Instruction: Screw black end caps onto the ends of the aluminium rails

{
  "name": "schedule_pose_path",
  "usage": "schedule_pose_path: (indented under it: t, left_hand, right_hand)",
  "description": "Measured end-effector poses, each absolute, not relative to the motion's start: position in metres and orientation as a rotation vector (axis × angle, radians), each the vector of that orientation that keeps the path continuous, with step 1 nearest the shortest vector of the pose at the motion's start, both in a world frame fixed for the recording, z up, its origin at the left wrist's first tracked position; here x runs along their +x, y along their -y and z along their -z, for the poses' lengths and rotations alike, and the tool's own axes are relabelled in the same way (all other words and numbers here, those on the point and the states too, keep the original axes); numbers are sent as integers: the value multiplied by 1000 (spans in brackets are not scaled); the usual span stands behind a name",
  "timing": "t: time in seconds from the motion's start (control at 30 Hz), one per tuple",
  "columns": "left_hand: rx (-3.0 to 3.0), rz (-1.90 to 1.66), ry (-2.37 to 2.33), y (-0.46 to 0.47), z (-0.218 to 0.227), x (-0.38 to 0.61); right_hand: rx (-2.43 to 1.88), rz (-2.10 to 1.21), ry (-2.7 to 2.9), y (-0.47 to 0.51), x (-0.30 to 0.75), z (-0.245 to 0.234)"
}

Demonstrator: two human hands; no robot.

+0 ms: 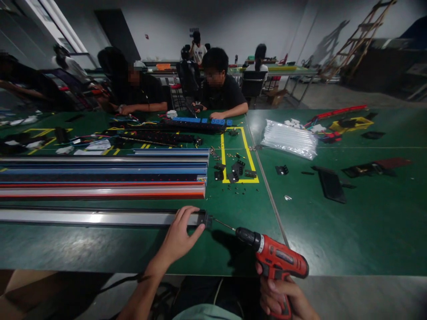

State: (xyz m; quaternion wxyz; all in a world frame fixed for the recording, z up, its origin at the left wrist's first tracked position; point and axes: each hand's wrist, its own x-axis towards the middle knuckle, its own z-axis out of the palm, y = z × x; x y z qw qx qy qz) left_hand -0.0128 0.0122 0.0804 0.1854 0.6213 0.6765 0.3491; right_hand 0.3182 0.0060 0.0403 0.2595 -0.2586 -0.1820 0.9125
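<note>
My right hand (276,295) is wrapped round the handle of a red and black cordless drill (283,258). Its long thin bit (224,224) points left, and the tip meets the black end cap (207,219) of a long silver aluminium profile (100,218). Lying across the end of that profile, my left hand (182,231) grips it with the fingers over the far side and the thumb on the near side, close to the end cap. The profile lies flat along the front of the green table. Whether a screw sits at the bit's tip is too small to tell.
Behind lie more long profiles (100,191) with red and blue edges. Black brackets (237,169) and small screws (237,191) lie by a yellow taped rectangle (250,151). To the right are a clear plastic air-cushion pack (290,138) and a black flat piece (332,186). Co-workers (222,84) sit opposite.
</note>
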Motion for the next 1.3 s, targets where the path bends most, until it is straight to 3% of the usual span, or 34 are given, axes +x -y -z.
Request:
schedule_pose_path:
  t: [0.33, 1.3]
  left_hand:
    - [1977, -264, -2230, -52, -65, -2]
    - [1919, -290, -2256, -57, -53, 0]
  right_hand:
    - [-862, -2401, 479, -30, 319, -34]
    - [-971, -2556, 488, -69, 305, -23]
